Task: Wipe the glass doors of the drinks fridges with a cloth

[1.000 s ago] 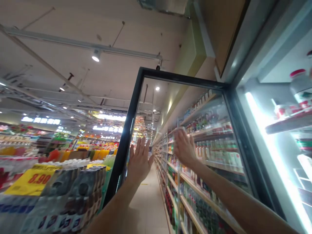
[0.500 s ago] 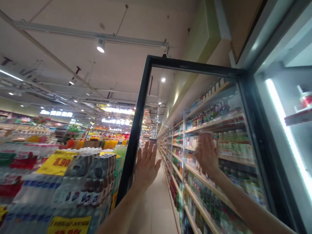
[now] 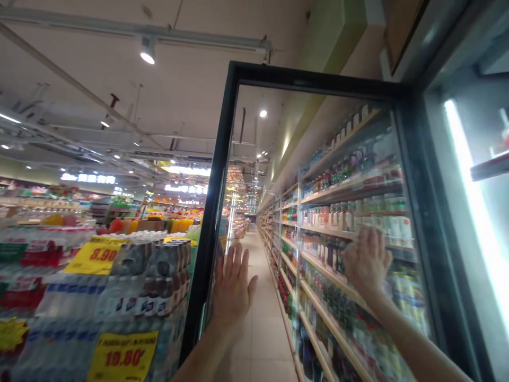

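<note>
A glass cooler door with a black frame stands swung out in front of me. My left hand lies flat on the glass near the door's outer edge, fingers stretched out and together. My right hand is on the glass nearer the hinge side; it is blurred, and its fingers look flat. Neither hand holds anything. Through the glass I see a long aisle with shelves of bottled drinks.
The lit cooler interior with a shelf is at the far right. Stacked packs of bottled drinks with yellow price signs stand at the left, close to the door's edge. A tiled aisle floor runs ahead.
Both hands have slid lower on the glass, and my right hand has moved rightward toward the hinge. The view has shifted, so less of the cooler interior shows.
</note>
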A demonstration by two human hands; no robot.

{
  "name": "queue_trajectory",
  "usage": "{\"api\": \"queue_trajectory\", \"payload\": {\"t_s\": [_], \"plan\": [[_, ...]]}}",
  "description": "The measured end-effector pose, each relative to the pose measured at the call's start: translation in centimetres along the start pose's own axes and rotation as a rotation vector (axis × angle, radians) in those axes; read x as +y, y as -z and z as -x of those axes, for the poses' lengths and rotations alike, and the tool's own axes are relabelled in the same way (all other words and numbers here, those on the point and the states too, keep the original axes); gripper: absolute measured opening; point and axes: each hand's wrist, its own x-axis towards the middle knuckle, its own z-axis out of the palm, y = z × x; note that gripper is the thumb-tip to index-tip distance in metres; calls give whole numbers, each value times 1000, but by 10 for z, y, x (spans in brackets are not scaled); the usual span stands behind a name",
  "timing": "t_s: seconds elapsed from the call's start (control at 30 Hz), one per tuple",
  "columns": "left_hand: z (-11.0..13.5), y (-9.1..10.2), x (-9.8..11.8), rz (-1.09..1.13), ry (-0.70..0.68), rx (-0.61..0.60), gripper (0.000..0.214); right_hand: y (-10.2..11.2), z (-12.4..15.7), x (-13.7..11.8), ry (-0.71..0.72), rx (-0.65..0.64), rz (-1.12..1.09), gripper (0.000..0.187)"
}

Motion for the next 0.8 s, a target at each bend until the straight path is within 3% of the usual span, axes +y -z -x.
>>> {"api": "queue_trajectory", "payload": {"t_s": [0.1,0.17,0.23,0.33,0.4,0.47,0.57,0.63,0.7,0.8], "plan": [[1,-1,-2,23,-16,12,66,0,42,-54,510,-88,-114,68],[3,-1,-6,50,-34,17,65,0,54,-62,671,-93,-162,67],[9,1,-9,68,-56,13,65,2,47,-35,535,-77,-118,64],[21,4,-8,63,-76,-4,65,5,20,24,31,-23,-9,59],[27,6,-6,49,-64,-14,64,5,9,38,-202,15,11,60],[29,7,-3,38,-51,-15,64,3,16,19,-144,8,-2,61],[29,7,-3,24,-49,-8,63,1,39,-41,352,-70,-97,64],[29,7,-5,14,-60,-13,63,-1,39,-74,633,-90,-181,67],[30,5,-6,9,-78,-22,63,-3,16,-89,647,-62,-201,66],[31,4,-8,21,-81,-50,63,-8,-33,-95,342,5,-130,59]]}}
